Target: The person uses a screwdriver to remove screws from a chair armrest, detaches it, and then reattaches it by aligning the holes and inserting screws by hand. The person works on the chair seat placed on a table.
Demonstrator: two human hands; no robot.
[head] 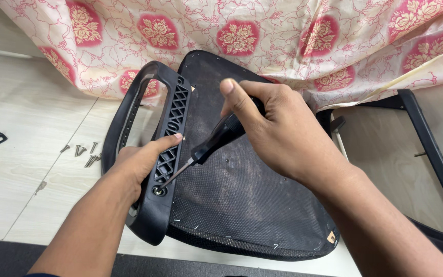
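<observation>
At frame centre, the right hand (278, 128) is wrapped tight around a screwdriver (216, 139), its tip on a screw (158, 191) low in the black armrest (166, 128). The left hand (139, 161) clasps that armrest just left of the tip.

A black-handled screwdriver (216, 141) slants down to the left, its thin metal shaft ending at a screw hole near the lower end of a black plastic armrest (152, 154). The armrest, a loop with a lattice-ribbed mounting plate, lies along the left edge of an upturned chair seat (242, 200), whose dusty black fabric underside faces up on the floor
</observation>
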